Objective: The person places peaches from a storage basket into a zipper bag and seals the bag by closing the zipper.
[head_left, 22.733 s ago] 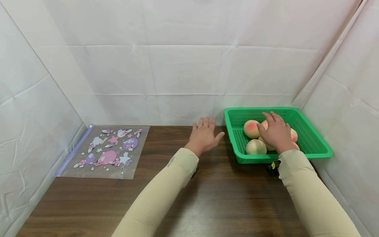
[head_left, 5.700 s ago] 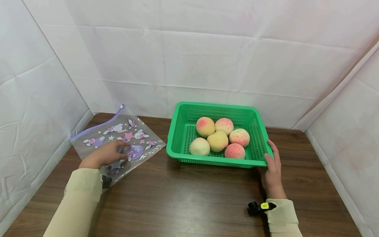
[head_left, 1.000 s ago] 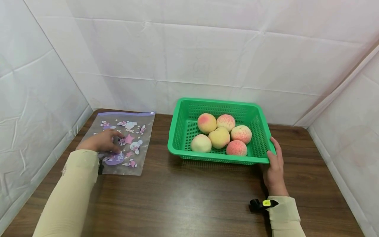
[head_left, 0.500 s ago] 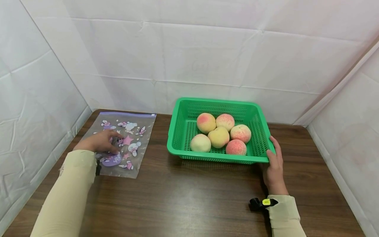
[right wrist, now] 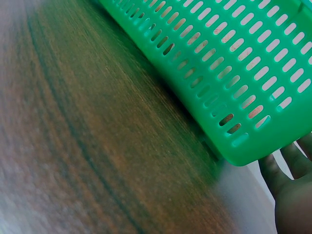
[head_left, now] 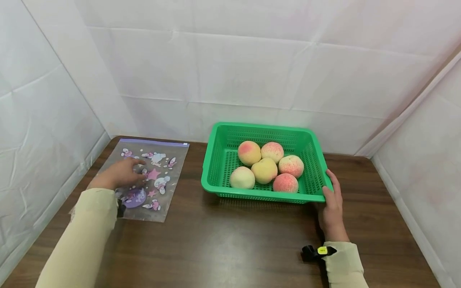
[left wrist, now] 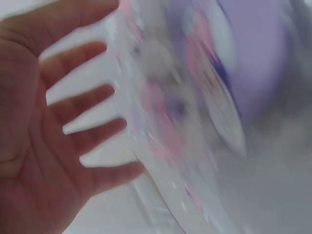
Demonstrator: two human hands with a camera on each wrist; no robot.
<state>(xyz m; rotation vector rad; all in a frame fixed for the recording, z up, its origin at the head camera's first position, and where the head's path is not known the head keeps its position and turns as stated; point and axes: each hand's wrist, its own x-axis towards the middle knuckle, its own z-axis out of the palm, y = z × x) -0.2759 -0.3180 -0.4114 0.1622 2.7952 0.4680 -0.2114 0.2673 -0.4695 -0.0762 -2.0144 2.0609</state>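
A clear zip bag [head_left: 173, 172] with cartoon prints lies on the table at the left, its purple zip strip along the back edge. My left hand [head_left: 119, 174] is over its left part, fingers spread; in the left wrist view the fingertips [left wrist: 134, 168] reach the blurred printed plastic. To the right stands a green plastic basket [head_left: 268, 194] holding several peaches [head_left: 264, 171], yellow to pink. My right hand [head_left: 332, 208] holds the basket's front right corner, thumb at the rim and fingers along the outer side. In the right wrist view the fingers are partly hidden.
The dark wooden table [head_left: 216, 248] runs under everything. White sheeting [head_left: 245, 72] closes off the back and both sides, with the basket close to the back. A black strap with a yellow label [head_left: 321, 250] is at the right wrist.
Since the oldest frame the basket has come left to the middle. The bag has been turned, its zip strip moving from the left side to the back. Over the last second little has shifted.
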